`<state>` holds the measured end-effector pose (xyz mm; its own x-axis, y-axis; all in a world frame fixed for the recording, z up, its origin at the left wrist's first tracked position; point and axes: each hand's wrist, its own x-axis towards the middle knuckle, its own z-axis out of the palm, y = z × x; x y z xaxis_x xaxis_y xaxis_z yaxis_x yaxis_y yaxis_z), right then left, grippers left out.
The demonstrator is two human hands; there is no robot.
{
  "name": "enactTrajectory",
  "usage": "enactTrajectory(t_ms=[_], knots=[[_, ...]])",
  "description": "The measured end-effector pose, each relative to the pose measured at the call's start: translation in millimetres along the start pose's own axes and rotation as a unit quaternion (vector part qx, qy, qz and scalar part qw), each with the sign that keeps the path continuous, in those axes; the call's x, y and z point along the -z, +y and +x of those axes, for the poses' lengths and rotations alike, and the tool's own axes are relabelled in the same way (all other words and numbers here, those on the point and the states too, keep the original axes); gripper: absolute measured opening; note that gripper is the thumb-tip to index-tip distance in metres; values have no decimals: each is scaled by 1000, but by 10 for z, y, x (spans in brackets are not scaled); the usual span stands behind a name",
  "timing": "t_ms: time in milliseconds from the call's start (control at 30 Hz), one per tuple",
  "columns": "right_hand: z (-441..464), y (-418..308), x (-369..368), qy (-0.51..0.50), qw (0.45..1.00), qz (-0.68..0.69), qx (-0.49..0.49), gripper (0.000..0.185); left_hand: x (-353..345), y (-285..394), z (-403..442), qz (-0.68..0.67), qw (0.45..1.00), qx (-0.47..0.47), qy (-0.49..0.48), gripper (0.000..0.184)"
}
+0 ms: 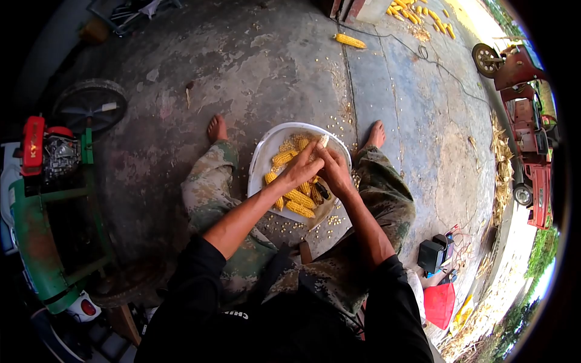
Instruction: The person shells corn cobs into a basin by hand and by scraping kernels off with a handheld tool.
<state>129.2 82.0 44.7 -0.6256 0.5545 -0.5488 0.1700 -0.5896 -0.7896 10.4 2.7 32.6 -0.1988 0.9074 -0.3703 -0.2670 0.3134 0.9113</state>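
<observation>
Over a white basin point(252, 175) between my legs, my left hand point(301, 168) and my right hand point(334, 169) meet with fingers closed around a corn cob point(324, 141). Its pale, whitish end sticks out beyond the fingertips; the rest is hidden by my hands. Several yellow ears of corn point(300, 209) lie in the basin below, mostly along its left and near side, with loose kernels among them. Under my right wrist is a dark object point(322, 191) that I cannot make out.
Loose kernels point(333, 227) dot the concrete floor around the basin. One ear point(350, 40) lies ahead, near a cable point(423, 55). A green machine with a red engine point(48, 148) stands left. At right are a black box point(431, 256), a red bag point(439, 304) and a red vehicle point(529, 133).
</observation>
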Motion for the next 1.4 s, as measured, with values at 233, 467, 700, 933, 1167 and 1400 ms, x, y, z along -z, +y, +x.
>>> enactTrajectory(t_ms=[233, 467, 700, 933, 1167, 1400], knots=[[49, 70, 121, -74, 995, 66, 6, 35, 43, -52, -15, 10, 1000, 27, -4, 65], [203, 335, 313, -13, 984, -115, 132, 31, 19, 122, -45, -83, 996, 26, -25, 55], [-6, 3, 131, -18, 1000, 24, 6, 41, 33, -104, 44, -74, 996, 12, -58, 44], [5, -53, 113, 10, 1000, 17, -22, 48, -13, -78, -4, -68, 996, 50, -19, 39], [5, -95, 51, 93, 994, 57, -2, 38, 18, -120, -2, -106, 992, 56, -41, 40], [95, 101, 182, 43, 995, 83, 24, 35, -55, 11, -67, -46, 995, 89, -28, 46]])
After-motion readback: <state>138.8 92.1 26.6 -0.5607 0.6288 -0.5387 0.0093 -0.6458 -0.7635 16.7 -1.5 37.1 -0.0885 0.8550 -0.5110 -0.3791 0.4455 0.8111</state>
